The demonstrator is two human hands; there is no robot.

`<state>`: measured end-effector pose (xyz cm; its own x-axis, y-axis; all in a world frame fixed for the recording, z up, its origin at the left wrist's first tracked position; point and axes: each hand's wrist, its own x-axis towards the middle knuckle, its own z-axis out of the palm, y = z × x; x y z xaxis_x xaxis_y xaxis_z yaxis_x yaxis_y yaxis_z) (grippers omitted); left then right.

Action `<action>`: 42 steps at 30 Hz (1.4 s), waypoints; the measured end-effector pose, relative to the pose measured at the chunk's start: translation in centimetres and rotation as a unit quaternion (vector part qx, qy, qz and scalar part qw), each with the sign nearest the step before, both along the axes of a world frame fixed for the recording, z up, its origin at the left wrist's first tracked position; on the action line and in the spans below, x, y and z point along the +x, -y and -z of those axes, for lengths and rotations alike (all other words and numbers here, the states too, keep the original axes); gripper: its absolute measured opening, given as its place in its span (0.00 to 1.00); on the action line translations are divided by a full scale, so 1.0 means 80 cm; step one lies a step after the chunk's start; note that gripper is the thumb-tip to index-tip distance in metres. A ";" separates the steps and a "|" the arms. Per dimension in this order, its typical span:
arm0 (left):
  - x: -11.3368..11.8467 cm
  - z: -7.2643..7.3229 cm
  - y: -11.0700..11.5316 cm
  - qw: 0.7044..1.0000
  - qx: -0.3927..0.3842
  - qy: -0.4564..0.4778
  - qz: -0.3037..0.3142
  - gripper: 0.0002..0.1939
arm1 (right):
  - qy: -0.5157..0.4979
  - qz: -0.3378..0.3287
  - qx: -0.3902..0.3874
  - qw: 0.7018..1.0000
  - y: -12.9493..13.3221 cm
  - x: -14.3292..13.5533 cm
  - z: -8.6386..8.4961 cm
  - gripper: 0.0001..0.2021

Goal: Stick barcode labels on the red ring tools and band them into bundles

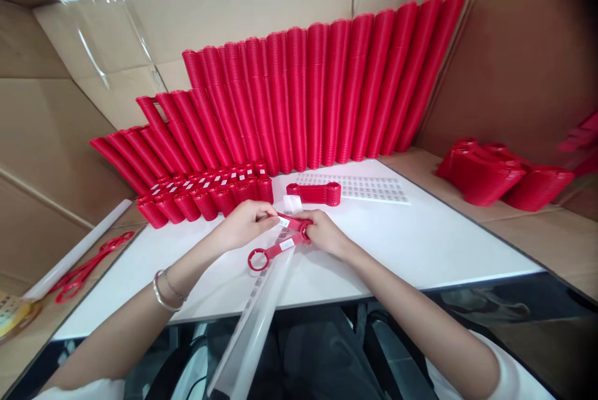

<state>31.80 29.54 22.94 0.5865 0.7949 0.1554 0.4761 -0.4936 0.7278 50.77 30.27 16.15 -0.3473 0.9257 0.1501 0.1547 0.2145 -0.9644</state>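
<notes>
My right hand (324,235) grips two red plastic ring wrenches by their near-together ring ends. The lower ring wrench (275,249) lies slanted, with its open ring to the left and a white label on its handle. On the upper ring wrench (292,223) is another white label (284,221), and the closed thumb and fingers of my left hand (250,222) are at it. Part of this wrench is hidden by my fingers. Beneath both hands a curled label sheet (261,294) runs off the table's front edge. A small whitish paper piece (293,203) stands just beyond.
Tall stacks of red wrenches (299,101) line the cardboard wall. Shorter labelled stacks (205,194) stand at left, one stack (317,194) ahead. A flat label sheet (355,187) lies behind. More stacks (486,176) are right; loose wrenches (88,266) and a tape roll (16,316) are left.
</notes>
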 end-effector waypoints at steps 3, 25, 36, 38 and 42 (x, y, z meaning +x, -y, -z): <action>0.002 0.019 -0.011 1.000 -0.001 0.007 -0.013 0.15 | 0.011 0.005 0.000 1.000 0.000 -0.001 -0.001 0.28; 0.009 0.029 -0.008 0.978 0.144 -0.110 -0.099 0.13 | 0.026 -0.007 0.025 0.999 0.002 0.000 -0.001 0.28; 0.033 0.038 0.011 0.831 0.423 -0.312 -0.183 0.13 | -0.027 -0.008 -0.007 1.000 0.008 -0.004 -0.008 0.31; 0.031 0.033 0.004 0.810 0.448 -0.319 -0.203 0.14 | -0.036 -0.004 -0.022 0.999 0.008 -0.004 -0.009 0.32; 0.018 0.021 -0.009 0.778 0.479 -0.305 -0.270 0.15 | -0.053 0.004 -0.039 0.998 0.008 -0.005 -0.010 0.34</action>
<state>33.25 30.25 21.26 0.4044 0.6423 0.6511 0.9146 -0.2784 -0.2934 50.40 29.66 16.92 -0.3253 0.9389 0.1128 0.0534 0.1374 -0.9891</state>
